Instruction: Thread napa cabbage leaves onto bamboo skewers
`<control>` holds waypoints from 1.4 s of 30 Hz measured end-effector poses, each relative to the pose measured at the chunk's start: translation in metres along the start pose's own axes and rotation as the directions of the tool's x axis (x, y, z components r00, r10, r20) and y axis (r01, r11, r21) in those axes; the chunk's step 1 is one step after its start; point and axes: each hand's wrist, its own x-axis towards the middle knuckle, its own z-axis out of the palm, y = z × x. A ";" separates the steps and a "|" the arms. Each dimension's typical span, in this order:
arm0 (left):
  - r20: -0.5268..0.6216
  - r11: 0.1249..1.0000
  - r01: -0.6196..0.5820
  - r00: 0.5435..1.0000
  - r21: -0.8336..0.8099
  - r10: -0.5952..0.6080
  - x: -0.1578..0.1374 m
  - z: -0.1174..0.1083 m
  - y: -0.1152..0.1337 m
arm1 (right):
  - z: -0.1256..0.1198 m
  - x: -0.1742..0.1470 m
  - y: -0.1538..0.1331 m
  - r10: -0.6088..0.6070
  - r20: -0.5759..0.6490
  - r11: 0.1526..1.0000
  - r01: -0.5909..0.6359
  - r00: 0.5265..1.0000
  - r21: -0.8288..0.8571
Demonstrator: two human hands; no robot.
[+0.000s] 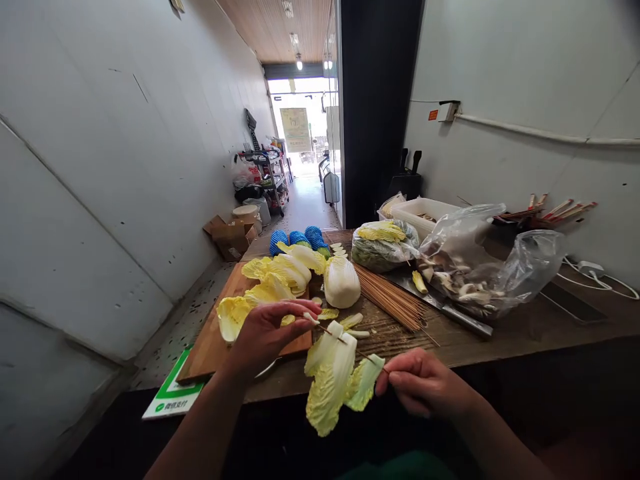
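Between my hands, over the table's front edge, several napa cabbage leaves (pixel 327 383) hang threaded on a thin wooden skewer (pixel 369 360). My right hand (pixel 425 383) is closed on the skewer's right end. With thumb and fingers, my left hand (pixel 273 333) pinches a small white piece of cabbage (pixel 311 319) at the skewer's other end. Behind my left hand, loose yellow leaves (pixel 270 290) lie on a wooden cutting board (pixel 220 353). A cabbage head (pixel 341 283) stands just beyond, and a bundle of skewers (pixel 393 297) lies right of it.
A knife (pixel 467 321) lies on the wooden table near a clear bag of mushrooms (pixel 465 277). Behind are a bag of greens (pixel 385 247), a white tub (pixel 425 210) and blue-netted produce (pixel 300 239). A green-and-white sign (pixel 173 400) sits at the front left.
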 end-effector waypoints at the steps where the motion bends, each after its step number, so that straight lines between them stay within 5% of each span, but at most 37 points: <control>1: -0.031 0.999 0.049 0.998 0.017 -0.048 0.000 0.001 0.000 | -0.001 -0.001 -0.002 -0.010 -0.028 0.999 0.009 1.000 -0.032; 6: 0.114 0.938 0.347 0.933 -0.020 -0.343 0.001 0.001 -0.003 | -0.009 -0.004 -0.017 0.017 -0.088 0.986 -0.031 0.996 -0.161; 12: 0.285 0.926 0.310 0.927 -0.214 -0.244 0.008 0.004 -0.012 | -0.029 -0.004 -0.032 0.120 0.027 0.984 -0.116 0.992 -0.134; 17: 0.392 0.834 0.490 0.840 -0.255 -0.375 0.015 0.014 -0.025 | -0.047 0.004 -0.040 0.168 0.099 0.979 -0.154 0.981 -0.134; 22: 0.387 0.801 0.526 0.828 -0.287 -0.405 0.021 0.016 -0.031 | -0.050 0.010 -0.056 0.187 0.069 0.939 -0.158 0.980 -0.306; 26: 0.506 0.754 0.616 0.736 -0.226 -0.449 0.031 0.007 -0.034 | -0.055 0.012 -0.066 0.193 0.132 0.906 -0.125 0.972 -0.403; 32: 0.454 0.842 0.540 0.747 0.011 -0.485 0.055 0.012 -0.024 | -0.075 0.023 -0.062 0.222 0.266 0.950 -0.147 0.938 -0.275; 36: 0.408 0.884 0.443 0.786 0.151 -0.464 0.062 0.027 -0.017 | -0.078 0.026 -0.058 0.240 0.226 0.936 -0.163 0.944 -0.313; 38: 0.369 0.880 0.448 0.800 0.155 -0.473 0.063 0.031 -0.020 | -0.074 0.027 -0.057 0.200 0.124 0.866 -0.116 0.972 -0.487; 42: 0.407 0.867 0.369 0.773 0.333 -0.486 0.066 0.033 -0.029 | -0.062 0.029 -0.051 -0.072 -0.106 0.625 -0.037 0.992 -0.779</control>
